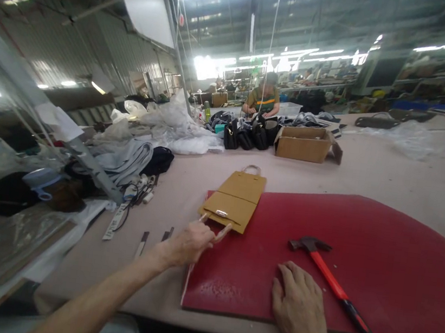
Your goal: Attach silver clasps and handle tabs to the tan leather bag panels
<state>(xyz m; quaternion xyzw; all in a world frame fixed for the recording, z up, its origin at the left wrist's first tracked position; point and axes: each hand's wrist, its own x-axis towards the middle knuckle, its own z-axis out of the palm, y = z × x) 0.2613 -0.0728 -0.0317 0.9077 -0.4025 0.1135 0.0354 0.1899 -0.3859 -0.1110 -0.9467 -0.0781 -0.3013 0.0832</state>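
Note:
A flat mustard-tan bag [240, 188] lies across the left edge of a dark red mat [381, 236], with a handle loop at its far end and another at its near end. My left hand [194, 242] is closed around the near handle. Near that end, a small shiny metal plate [222, 213] shows on the bag. My right hand [300, 305] rests flat on the front of the mat, fingers out, holding nothing. Beyond its fingertips lies a claw hammer [334, 282] with a red and black handle, reaching down toward the lower right.
Dark strips [142, 243] lie left of the mat, near a power strip [115, 222]. A metal post [95, 169] slants along the table's left side. Farther back are black bags [246, 137], an open cardboard box [303, 143], plastic wrap [185, 134] and a seated person [263, 98].

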